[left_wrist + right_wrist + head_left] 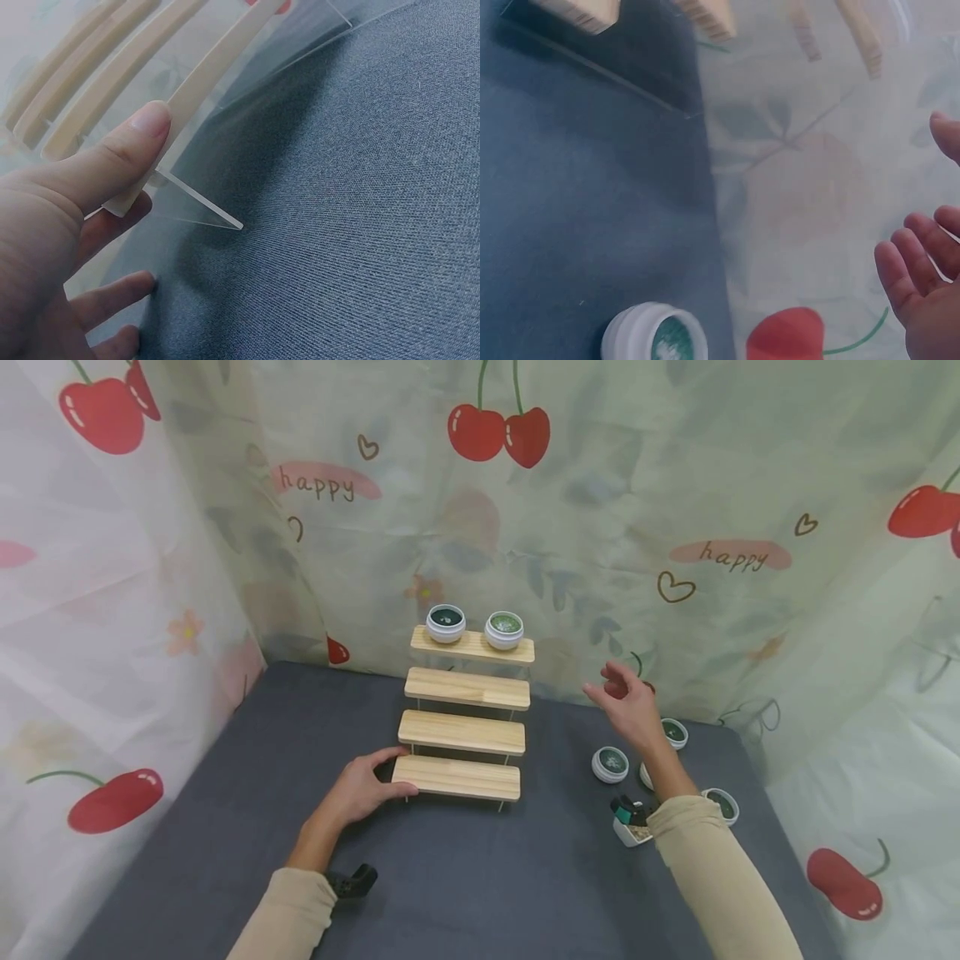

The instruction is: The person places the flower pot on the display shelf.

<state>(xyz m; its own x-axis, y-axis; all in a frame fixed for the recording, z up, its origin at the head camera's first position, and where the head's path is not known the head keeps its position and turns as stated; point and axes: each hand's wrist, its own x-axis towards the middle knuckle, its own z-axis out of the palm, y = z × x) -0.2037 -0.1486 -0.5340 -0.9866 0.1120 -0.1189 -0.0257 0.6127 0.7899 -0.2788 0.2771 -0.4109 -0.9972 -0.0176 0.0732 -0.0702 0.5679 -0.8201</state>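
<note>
A stand of several stepped wooden shelves (461, 732) on thin clear legs rises at the middle of the table. My left hand (363, 787) pinches the left end of its lowest shelf (214, 67), thumb along the front edge and index finger behind. Two small white jars (446, 623) sit on the top shelf, the left one dark green inside, the right jar (504, 631) lighter green. Off to the right of the stand, my right hand (628, 706) hovers with nothing in it, fingers loosely bent and thumb apart from them in the right wrist view.
Several more white jars with green contents, one jar (610, 765) in front, stand below my right forearm. A small white dish (632, 835) with beige bits is partly behind the wrist camera. A printed curtain (585, 527) encloses the dark cloth-covered table (465, 877).
</note>
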